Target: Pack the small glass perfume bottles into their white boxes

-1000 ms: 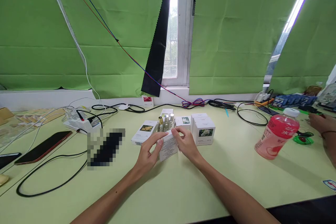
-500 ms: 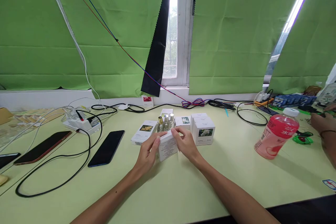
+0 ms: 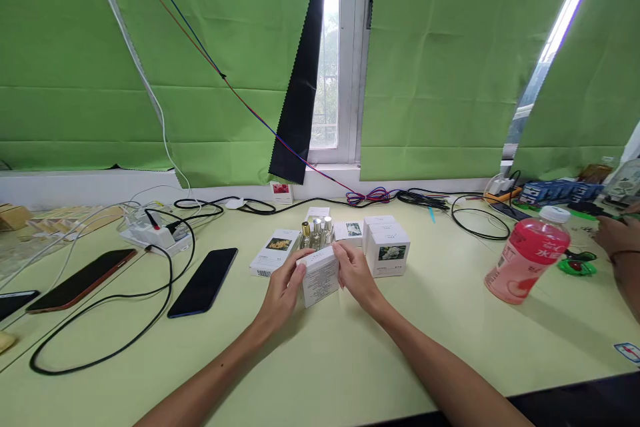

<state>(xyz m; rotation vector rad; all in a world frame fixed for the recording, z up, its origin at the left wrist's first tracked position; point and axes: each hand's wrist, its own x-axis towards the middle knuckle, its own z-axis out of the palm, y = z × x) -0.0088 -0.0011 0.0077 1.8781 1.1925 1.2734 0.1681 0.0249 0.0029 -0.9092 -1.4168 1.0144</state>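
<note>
A small white box [image 3: 321, 280] with printed text on its near side is held between both hands at the middle of the table. My left hand [image 3: 283, 285] grips its left side, and my right hand [image 3: 356, 275] grips its right side. Just behind it stand several small glass bottles [image 3: 317, 235] with gold and silver caps. A white box with a yellow flower picture [image 3: 275, 251] lies to the left. On the right, white boxes with a white flower picture [image 3: 389, 257] stand close together.
Two phones [image 3: 203, 282] and a looped black cable [image 3: 95, 365] lie left, near a white power strip [image 3: 159, 238]. A pink drink bottle [image 3: 528, 255] stands right. Another person's hand [image 3: 620, 235] is at the far right edge. Coiled cables [image 3: 423, 199] run along the back.
My right thumb has shifted slightly right along the box's top edge, and more of the top face shows. The other person's hand has moved a little.
</note>
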